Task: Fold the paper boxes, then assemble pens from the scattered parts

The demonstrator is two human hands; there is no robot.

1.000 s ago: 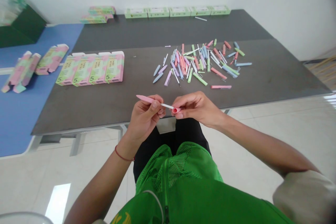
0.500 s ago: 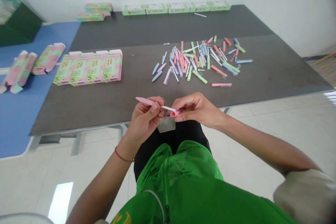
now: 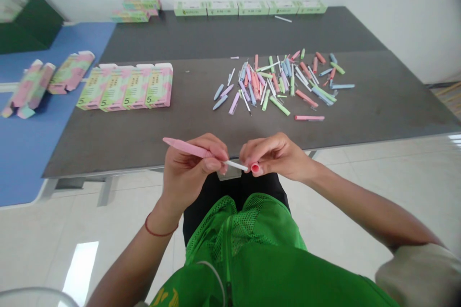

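Between thumb and fingers, my left hand [image 3: 194, 165] grips a pink pen barrel [image 3: 189, 147], its tapered end pointing up and left. From the barrel's other end a thin white refill [image 3: 236, 165] sticks out toward my right hand. My right hand [image 3: 275, 156] pinches a hollow pink tube [image 3: 255, 168], perhaps a pen cap or barrel part, with its round opening facing me. The refill's tip is close beside the tube; whether they touch I cannot tell. Both hands are held over my lap at the front edge of the dark table [image 3: 201, 129].
A loose heap of pen parts [image 3: 268, 81] in several colours lies beyond my hands. Upright pink-green boxes [image 3: 158, 86] stand to its left, with flattened cartons [image 3: 72, 72] on the blue surface [image 3: 18, 153]. Green boxes [image 3: 252, 8] line the wall; a dark green bin [image 3: 32, 24] stands far left.
My hands have moved a little apart. The left hand with the pink barrel has shifted left, and the right hand with the tube slightly right and down. The view has shifted slightly.
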